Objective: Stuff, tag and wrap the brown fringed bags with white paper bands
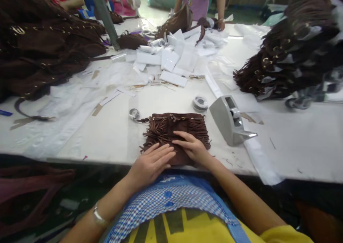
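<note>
A small brown suede bag with fringe [175, 127] lies flat at the near edge of the white table [112, 135], right in front of me. My left hand [151, 162] rests flat on its lower left part, fingers stretched out. My right hand [189, 145] presses on the bag's middle with fingers spread and slightly bent. Neither hand grips anything.
A grey tape dispenser [230, 119] stands to the right of the bag, two tape rolls [200, 103] beyond it. Heaps of brown fringed bags [40, 46] fill the left and right [292, 50]. White packets [171, 57] litter the middle. Other people [199, 0] work at the far side.
</note>
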A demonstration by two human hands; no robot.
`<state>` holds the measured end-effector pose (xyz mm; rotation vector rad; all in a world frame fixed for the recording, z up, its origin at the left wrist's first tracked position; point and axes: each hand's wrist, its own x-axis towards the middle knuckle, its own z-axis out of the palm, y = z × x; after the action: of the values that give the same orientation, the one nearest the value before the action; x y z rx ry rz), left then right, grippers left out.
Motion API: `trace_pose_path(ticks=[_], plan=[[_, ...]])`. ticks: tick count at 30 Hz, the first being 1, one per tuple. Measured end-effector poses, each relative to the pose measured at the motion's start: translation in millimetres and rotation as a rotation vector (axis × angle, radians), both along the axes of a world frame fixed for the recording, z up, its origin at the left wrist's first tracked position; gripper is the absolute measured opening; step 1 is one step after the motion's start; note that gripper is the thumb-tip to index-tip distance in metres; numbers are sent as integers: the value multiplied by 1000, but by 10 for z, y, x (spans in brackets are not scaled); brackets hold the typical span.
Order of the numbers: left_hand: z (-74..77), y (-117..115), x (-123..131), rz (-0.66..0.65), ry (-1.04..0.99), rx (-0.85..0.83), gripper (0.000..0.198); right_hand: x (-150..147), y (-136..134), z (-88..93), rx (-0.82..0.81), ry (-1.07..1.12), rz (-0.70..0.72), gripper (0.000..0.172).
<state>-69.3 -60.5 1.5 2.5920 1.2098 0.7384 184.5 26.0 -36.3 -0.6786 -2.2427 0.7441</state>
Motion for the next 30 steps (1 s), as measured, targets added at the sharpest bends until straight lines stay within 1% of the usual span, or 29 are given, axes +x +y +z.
trace_pose_path(ticks=[1, 2, 4, 6, 7, 8, 9, 10, 11, 12, 13, 15, 16, 17, 18, 19, 20, 22, 24, 25, 26, 27, 30], plan=[[-111, -20, 31, -39, 55, 19, 47, 8, 16, 19, -55, 33, -19, 37], [-225, -37, 40, -38, 102, 31, 48, 22, 33, 43, -110, 72, -48, 35], [-411, -70, 15, 19, 157, 54, 50, 81, 52, 105, -208, 186, -150, 30], [-499, -115, -5, 56, 193, 84, 52, 188, 18, 189, -236, 319, -317, 26], [-506, -146, 3, 66, 208, 107, 53, 254, -31, 235, -206, 364, -417, 25], [-494, -182, 25, 80, 219, 133, 52, 320, -104, 279, -150, 383, -509, 24], [-470, -223, 61, 101, 225, 160, 51, 378, -199, 316, -76, 368, -572, 24], [-443, -266, 105, 126, 228, 185, 51, 419, -311, 340, 5, 328, -598, 26], [-419, -305, 151, 149, 228, 210, 50, 438, -433, 348, 82, 270, -575, 29], [-403, -337, 192, 164, 226, 235, 50, 432, -553, 337, 153, 196, -509, 32], [-397, -358, 223, 162, 226, 259, 51, 406, -662, 305, 219, 109, -410, 35], [-415, -361, 235, 106, 235, 292, 52, 329, -818, 191, 342, -82, -207, 39], [-435, -345, 216, 77, 239, 298, 50, 302, -857, 119, 393, -167, -142, 40], [-457, -323, 183, 60, 244, 296, 48, 299, -872, 43, 432, -236, -112, 41], [-478, -298, 143, 61, 250, 288, 46, 328, -869, -30, 454, -279, -125, 42], [-496, -274, 102, 76, 255, 277, 45, 391, -854, -94, 458, -298, -173, 42], [-506, -254, 66, 97, 259, 266, 43, 482, -836, -147, 447, -295, -258, 41], [-504, -222, 30, 139, 255, 251, 42, 710, -819, -203, 392, -234, -504, 31], [-466, -187, 47, 173, 238, 238, 42, 907, -847, -191, 323, -129, -759, 22], [-433, -161, 70, 190, 229, 233, 41, 967, -873, -165, 295, -81, -840, 20], [-392, -129, 98, 207, 221, 229, 40, 994, -901, -131, 275, -38, -878, 21], [-344, -91, 127, 225, 214, 221, 38, 990, -926, -96, 259, -4, -880, 22], [-184, 26, 190, 298, 202, 161, 34, 857, -933, -25, 202, 52, -804, 26]])
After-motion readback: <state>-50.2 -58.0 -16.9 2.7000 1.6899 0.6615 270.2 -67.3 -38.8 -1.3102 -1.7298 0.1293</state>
